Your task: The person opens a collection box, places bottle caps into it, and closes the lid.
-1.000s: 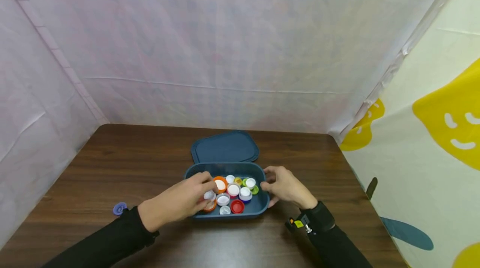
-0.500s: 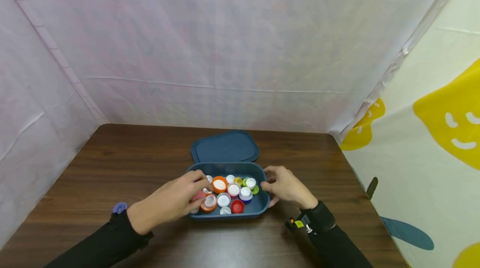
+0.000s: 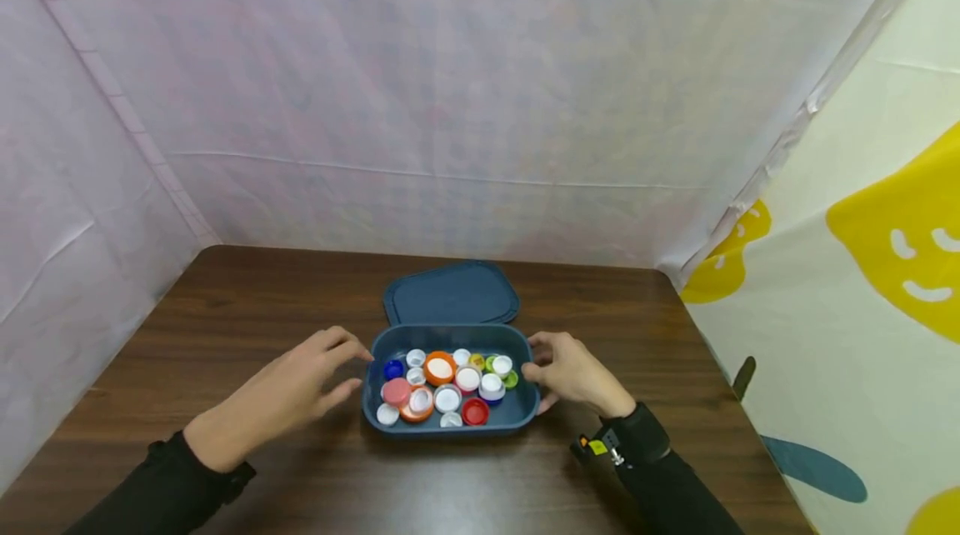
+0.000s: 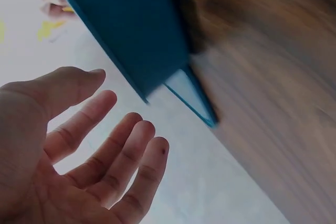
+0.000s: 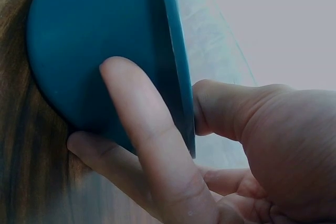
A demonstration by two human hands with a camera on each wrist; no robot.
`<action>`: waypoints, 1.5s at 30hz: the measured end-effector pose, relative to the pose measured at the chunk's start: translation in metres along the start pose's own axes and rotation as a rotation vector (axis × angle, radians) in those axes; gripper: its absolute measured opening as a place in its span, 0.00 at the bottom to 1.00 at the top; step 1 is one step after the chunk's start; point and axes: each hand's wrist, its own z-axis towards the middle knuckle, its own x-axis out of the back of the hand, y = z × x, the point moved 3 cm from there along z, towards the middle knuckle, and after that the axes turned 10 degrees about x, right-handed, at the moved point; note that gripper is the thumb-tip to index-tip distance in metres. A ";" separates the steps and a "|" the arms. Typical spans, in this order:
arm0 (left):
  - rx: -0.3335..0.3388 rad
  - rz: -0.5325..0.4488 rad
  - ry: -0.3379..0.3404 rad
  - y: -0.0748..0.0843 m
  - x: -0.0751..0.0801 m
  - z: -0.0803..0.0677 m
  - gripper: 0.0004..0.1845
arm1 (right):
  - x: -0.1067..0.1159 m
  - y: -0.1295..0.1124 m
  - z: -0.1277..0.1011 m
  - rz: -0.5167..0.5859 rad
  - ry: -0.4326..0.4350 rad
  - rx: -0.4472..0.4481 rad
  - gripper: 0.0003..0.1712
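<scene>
A dark blue plastic box [image 3: 517, 414] holds several bottle caps, among them a pink cap [image 3: 396, 392], a red cap [image 3: 475, 412], a blue cap [image 3: 393, 369] and an orange cap with a white disc [image 3: 440, 368]. My left hand [image 3: 288, 389] is at the box's left end, fingers loosely spread with nothing between them; the left wrist view shows its fingers [image 4: 149, 163] apart from the wall. At the other end my right hand [image 3: 573, 372] grips the box, thumb [image 5: 220, 108] at the rim and fingers along the outer wall.
Right behind the box lies its dark blue lid [image 3: 450, 293]. The brown wooden table [image 3: 262, 302] is bordered by a pale sheet [image 3: 435, 102] at the back and left. On the right hangs a cloth with yellow shapes [image 3: 900, 227].
My left hand has drawn out of the box to the left, uncovering pink, blue and white caps. The purple cap on the table at left is now hidden. My right hand stays put.
</scene>
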 end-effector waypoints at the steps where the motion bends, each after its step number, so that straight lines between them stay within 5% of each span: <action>1: 0.015 0.004 0.002 -0.005 0.001 -0.002 0.17 | 0.000 0.000 0.000 -0.001 -0.001 0.001 0.31; 14: 0.301 0.066 -0.171 -0.076 -0.001 -0.040 0.28 | 0.001 -0.002 -0.002 0.016 -0.013 0.014 0.33; 25: 0.434 0.069 -0.319 -0.106 0.008 -0.065 0.31 | 0.002 0.002 -0.001 0.022 -0.010 0.012 0.33; 31: 0.413 0.056 -0.305 -0.111 0.010 -0.070 0.20 | 0.002 -0.001 -0.002 0.021 -0.006 0.013 0.33; 45: 0.354 0.101 -0.238 -0.108 0.010 -0.063 0.18 | 0.001 -0.004 -0.003 0.028 -0.011 0.018 0.33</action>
